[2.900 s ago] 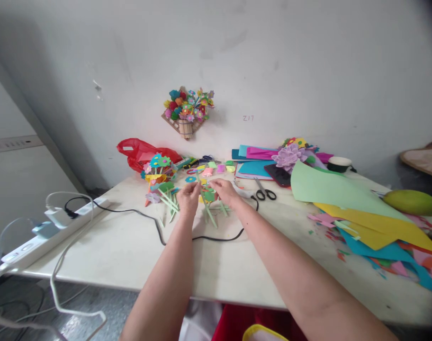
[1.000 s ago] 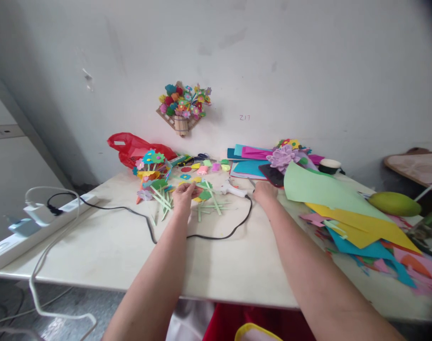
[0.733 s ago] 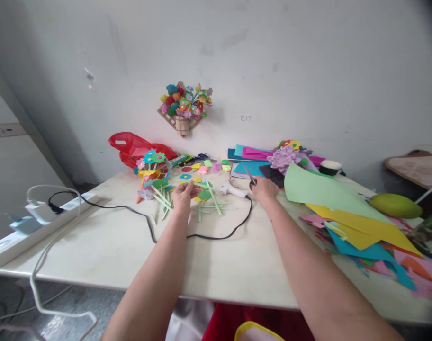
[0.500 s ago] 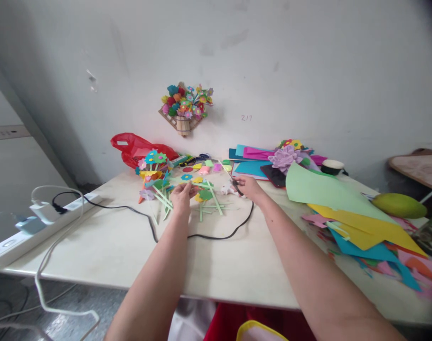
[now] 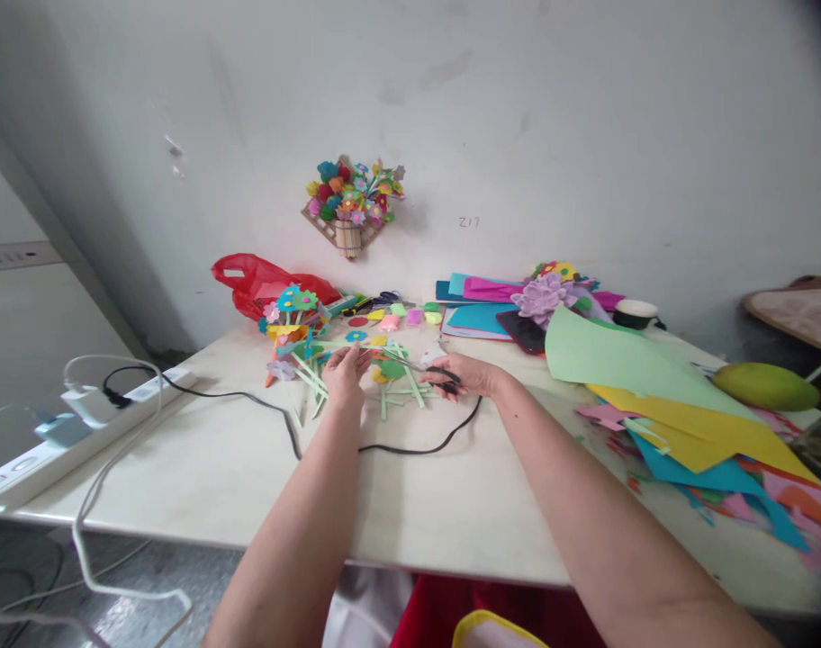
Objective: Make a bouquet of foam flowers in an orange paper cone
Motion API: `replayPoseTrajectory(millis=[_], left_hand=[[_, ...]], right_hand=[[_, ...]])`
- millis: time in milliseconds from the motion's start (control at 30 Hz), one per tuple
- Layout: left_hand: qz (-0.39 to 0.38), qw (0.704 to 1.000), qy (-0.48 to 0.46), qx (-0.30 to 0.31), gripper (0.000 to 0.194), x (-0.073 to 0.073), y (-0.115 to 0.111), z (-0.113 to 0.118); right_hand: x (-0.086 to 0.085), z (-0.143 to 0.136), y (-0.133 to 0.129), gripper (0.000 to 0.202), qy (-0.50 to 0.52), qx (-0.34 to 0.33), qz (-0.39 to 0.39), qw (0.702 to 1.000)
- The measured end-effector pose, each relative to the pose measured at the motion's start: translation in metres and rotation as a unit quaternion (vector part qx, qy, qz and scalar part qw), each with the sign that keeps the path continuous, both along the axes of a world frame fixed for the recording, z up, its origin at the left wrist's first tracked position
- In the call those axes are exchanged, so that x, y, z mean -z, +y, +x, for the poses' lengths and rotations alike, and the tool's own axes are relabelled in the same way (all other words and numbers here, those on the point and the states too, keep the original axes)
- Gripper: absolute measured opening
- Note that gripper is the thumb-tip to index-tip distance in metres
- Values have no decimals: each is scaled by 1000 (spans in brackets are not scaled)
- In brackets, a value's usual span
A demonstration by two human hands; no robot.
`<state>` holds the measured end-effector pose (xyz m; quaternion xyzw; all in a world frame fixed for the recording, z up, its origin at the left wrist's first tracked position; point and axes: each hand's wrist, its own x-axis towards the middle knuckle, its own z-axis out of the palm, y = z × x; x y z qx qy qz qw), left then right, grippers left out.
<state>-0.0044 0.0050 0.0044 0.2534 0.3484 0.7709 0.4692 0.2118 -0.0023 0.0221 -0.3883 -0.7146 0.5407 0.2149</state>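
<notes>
the right hand [image 5: 470,371] clamps fingers on scissors [image 5: 440,372] pointing toward nine o'clock. the left hand [image 5: 345,371] seemingly pinches a pale-green strip [image 5: 333,344], likely steadying it.

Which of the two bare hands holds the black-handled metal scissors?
The right hand holds the scissors by their handles; the left hand is instead near the blade tips.
</notes>
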Motion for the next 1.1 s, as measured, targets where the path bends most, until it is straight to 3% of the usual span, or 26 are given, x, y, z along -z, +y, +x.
replayPoseTrajectory(millis=[733,1100], left_hand=[[20,997,7,78,25,9,6,5],[17,995,8,96,20,9,6,5]], right_hand=[[3,-23,-2,33,-9,58,44,997],[5,-29,0,40,-21,51,56,997]])
